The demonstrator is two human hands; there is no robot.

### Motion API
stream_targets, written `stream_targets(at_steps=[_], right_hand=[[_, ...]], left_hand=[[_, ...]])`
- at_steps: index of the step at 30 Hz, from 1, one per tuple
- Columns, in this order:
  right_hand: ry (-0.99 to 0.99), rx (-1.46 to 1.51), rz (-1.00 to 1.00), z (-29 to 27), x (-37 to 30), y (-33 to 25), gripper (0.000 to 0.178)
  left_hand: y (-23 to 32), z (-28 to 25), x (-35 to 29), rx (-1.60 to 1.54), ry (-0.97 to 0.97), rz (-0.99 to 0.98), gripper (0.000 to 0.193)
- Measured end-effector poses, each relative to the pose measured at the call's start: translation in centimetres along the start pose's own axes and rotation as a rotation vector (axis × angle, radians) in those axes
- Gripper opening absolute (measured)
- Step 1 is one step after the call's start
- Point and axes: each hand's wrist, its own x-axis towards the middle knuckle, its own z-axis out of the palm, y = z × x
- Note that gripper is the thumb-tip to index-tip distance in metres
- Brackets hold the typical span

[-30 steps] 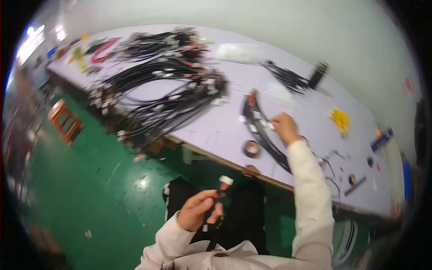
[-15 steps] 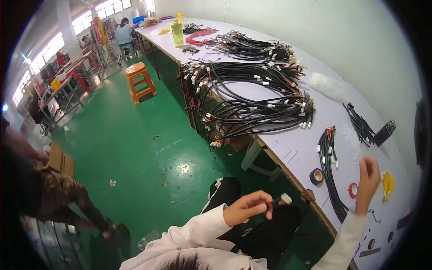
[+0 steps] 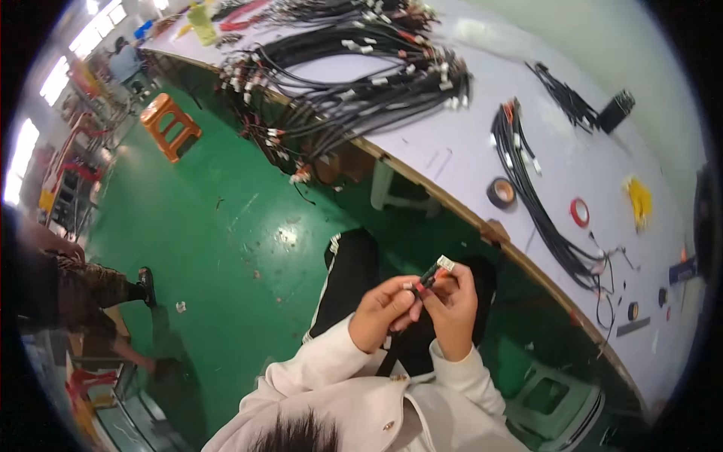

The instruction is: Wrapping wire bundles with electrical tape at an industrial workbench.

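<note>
Above my lap, both hands meet on the end of a wire harness (image 3: 427, 281), with dark and red wires running into a white plug connector. My left hand (image 3: 382, 310) is closed around the wires from the left. My right hand (image 3: 453, 307) pinches the same wires just below the connector, thumb and fingers pressed together. The rest of the harness is hidden by my hands. On the table to the right, a bundle of black cables (image 3: 536, 203) with white connectors lies nearest to my hands, beside a roll of black tape (image 3: 501, 193).
Large heaps of black cable harnesses (image 3: 361, 98) cover the far part of the white table (image 3: 482, 143). A red tape roll (image 3: 579, 212) and yellow pieces (image 3: 639, 202) lie at the right. An orange stool (image 3: 170, 126) stands on the green floor; another person's leg (image 3: 102, 282) is at the left.
My right hand has come down from over the table and taken hold of the wire harness beside my left hand. My view has turned, so the table appears higher and further left.
</note>
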Motion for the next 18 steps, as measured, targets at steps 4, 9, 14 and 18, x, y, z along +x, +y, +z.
stream_targets(at_steps=[4,9,14,18], right_hand=[[0.006,0.025,0.076,-1.5,-0.7,0.5,0.029],[-0.066,-0.077,0.274,-3.1,-1.7,-0.2,0.006],[-0.159,0.23,0.559,-4.0,-1.9,0.1,0.016],[-0.197,0.311,0.599,-4.3,-1.9,0.3,0.011]], left_hand=[[0.1,1.3,0.2,0.044,0.029,-0.024,0.035],[0.3,1.5,-0.4,0.152,-0.019,-0.016,0.037],[0.9,1.3,-0.8,0.212,-0.07,-0.037,0.037],[1.0,1.5,-0.8,0.227,-0.112,-0.04,0.042]])
